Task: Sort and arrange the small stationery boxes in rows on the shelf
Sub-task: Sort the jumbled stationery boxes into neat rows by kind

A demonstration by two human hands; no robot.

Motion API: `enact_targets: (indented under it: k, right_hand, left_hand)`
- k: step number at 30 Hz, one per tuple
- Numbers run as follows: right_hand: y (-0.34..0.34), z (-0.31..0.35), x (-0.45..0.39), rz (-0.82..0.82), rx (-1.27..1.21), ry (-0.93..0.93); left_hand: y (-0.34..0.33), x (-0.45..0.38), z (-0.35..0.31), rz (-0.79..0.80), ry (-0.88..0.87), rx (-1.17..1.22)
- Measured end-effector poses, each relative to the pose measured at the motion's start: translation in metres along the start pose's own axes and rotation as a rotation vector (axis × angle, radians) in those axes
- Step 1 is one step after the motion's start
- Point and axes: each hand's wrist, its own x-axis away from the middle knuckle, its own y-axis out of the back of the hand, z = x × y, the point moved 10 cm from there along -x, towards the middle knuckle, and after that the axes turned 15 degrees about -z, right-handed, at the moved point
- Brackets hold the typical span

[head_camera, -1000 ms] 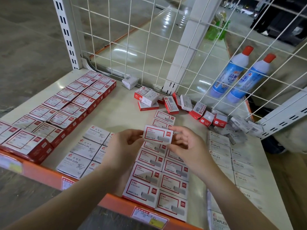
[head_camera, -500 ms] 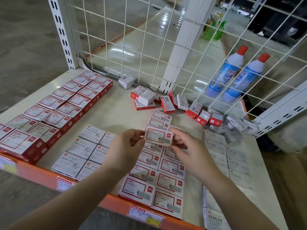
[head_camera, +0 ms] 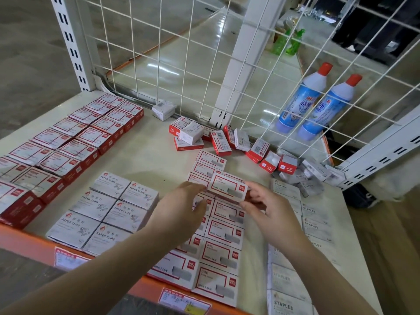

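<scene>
A small red-and-white staple box (head_camera: 228,187) is pinched at its short ends by both hands (head_camera: 181,209), left and right (head_camera: 268,206), above its rows on the shelf (head_camera: 147,155). It is judged light, stiff and best gripped at the ends.

— Where did everything sit around the double row of staple boxes (head_camera: 218,235) in the middle of your shelf (head_camera: 145,155)?

— Your paper-clip boxes (head_camera: 106,210) lay just left of that row, and the long double row of boxes (head_camera: 68,142) lay further left, running back to the corner post (head_camera: 72,42).

— And to its right?

— The boxes marked STAPLES (head_camera: 293,246) ran alongside it. Behind the row, a loose heap of boxes (head_camera: 227,139) lay against the wire mesh (head_camera: 181,64), and two bottles (head_camera: 316,103) stood beyond the mesh, behind and to the right.

— And above the row?

— You held one box (head_camera: 227,187) over its far end.
</scene>
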Motion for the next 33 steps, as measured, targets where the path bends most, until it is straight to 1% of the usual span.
enact_targets:
  k: [3, 5, 9, 14, 21, 25, 30, 33]
  right_hand:
    - [0.005, -0.012, -0.005, -0.022, 0.011, -0.039]
    - [0.009, -0.02, -0.013, -0.066, 0.023, -0.065]
    - [0.015, -0.035, -0.031, -0.125, 0.064, -0.107]
    - [0.01, -0.04, -0.053, -0.125, 0.157, -0.095]
    - [-0.004, -0.047, -0.076, -0.039, 0.204, -0.144]
    - [-0.008, -0.057, -0.08, -0.011, 0.163, -0.191]
    - [-0.019, -0.066, -0.08, 0.031, 0.136, -0.242]
    - [-0.022, -0.068, -0.079, 0.032, 0.125, -0.278]
  left_hand:
    - [-0.015, -0.003, -0.006, 0.088, -0.116, -0.18]
    - [-0.025, -0.007, -0.006, 0.139, -0.179, -0.297]
    - [-0.041, -0.014, -0.007, 0.222, -0.277, -0.403]
    - [-0.056, -0.024, -0.012, 0.271, -0.354, -0.446]
    - [-0.06, -0.041, -0.024, 0.225, -0.405, -0.431]
    - [-0.06, -0.046, -0.03, 0.203, -0.407, -0.391]
    - [-0.06, -0.054, -0.031, 0.189, -0.35, -0.31]
    - [-0.058, -0.059, -0.034, 0.146, -0.36, -0.324]
